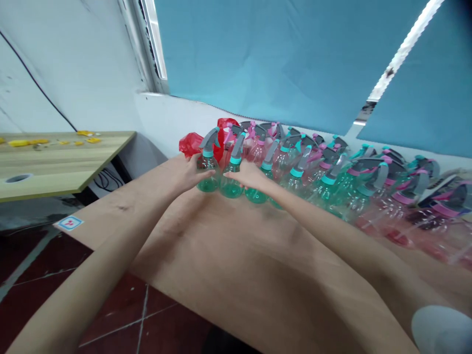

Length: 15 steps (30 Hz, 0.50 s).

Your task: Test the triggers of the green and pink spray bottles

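The left hand (192, 173) is curled half closed around the end green bottle (208, 185), thumb in front, and the right hand (250, 175) holds the next green bottle (231, 190) the same way, both standing on the desk (206, 241). I think this step is straightening the pair, so the next move calls for gentle fingers.

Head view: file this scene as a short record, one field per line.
Left hand: around the leftmost green spray bottle
Right hand: at the second green spray bottle
Stance of both: upright, side by side
Collars on both: teal
Other stock: more green bottles and pink bottles, crowded together
Surface: wooden table
Behind the leftmost bottle: crumpled red plastic
Side table: yellow pieces on top
Unclear: hidden fingers; blurred bottles at far right
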Each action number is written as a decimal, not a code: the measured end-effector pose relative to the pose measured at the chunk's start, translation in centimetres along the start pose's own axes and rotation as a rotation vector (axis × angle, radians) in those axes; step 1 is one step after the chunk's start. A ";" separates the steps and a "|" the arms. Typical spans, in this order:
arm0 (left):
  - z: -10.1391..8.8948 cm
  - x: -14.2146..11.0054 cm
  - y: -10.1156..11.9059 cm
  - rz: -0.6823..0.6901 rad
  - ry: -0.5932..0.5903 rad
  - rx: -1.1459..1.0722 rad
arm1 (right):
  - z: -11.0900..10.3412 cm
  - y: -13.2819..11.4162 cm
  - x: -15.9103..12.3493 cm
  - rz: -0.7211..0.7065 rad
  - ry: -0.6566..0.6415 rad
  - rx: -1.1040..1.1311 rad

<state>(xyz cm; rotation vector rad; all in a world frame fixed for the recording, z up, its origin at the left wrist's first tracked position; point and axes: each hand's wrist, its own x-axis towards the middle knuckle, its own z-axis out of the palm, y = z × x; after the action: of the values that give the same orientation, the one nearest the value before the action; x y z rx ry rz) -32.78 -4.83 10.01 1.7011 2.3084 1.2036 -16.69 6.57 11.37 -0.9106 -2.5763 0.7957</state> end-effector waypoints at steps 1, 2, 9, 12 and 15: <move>0.0 0.0 -0.1 0.003 -0.001 0.020 | 0.1 0.1 -0.1 -0.015 0.016 -0.018; 0.0 -0.2 -0.1 0.004 0.000 0.042 | 0.2 0.1 -0.3 -0.031 0.037 -0.036; -0.5 -4.1 0.4 -0.073 0.044 0.218 | 1.2 0.6 -2.1 -0.107 0.111 -0.132; -0.5 -6.3 1.8 -0.046 0.016 0.202 | 1.6 0.8 -3.6 -0.126 0.138 -0.140; 0.2 -7.8 4.0 -0.002 -0.053 0.026 | 1.8 1.3 -5.9 -0.134 0.146 -0.113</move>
<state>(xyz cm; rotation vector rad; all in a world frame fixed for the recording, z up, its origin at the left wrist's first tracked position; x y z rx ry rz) -26.36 -10.75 9.04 1.7171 2.3049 1.1191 -12.37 2.91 8.62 -0.7865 -2.5426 0.5314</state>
